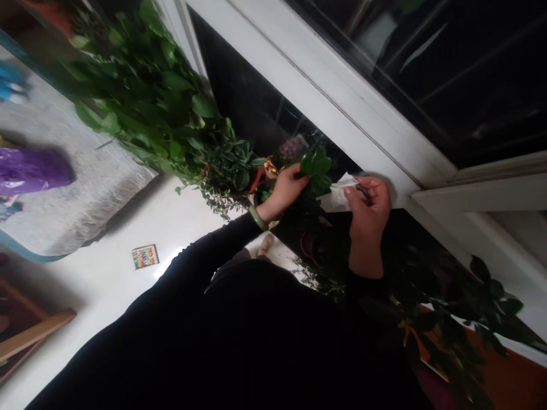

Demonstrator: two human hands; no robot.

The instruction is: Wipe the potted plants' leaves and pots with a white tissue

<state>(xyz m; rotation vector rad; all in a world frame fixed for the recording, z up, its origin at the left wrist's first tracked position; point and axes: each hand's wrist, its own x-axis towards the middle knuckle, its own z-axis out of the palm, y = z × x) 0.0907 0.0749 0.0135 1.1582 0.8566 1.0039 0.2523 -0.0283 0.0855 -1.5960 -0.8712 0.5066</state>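
Observation:
My left hand [285,191], with a green bangle [258,218] on its wrist, is closed on a glossy green leafy stem [316,168] of a potted plant. Its fingertips are pinched at the base of the upper leaves. Just to the right, my right hand [371,199] pinches a crumpled white tissue [343,191], held beside the leaves. Darker foliage hangs below the stem, and its pot is hard to make out. A red and yellow decoration [270,167] shows behind my left hand.
Dense leafy plants [162,97] line the window on the left. A white window frame [325,74] runs diagonally behind my hands. More dark foliage [444,319] stands at lower right. A colourful book [145,257] lies on the pale floor; a purple bag [32,169] rests on the covered surface at left.

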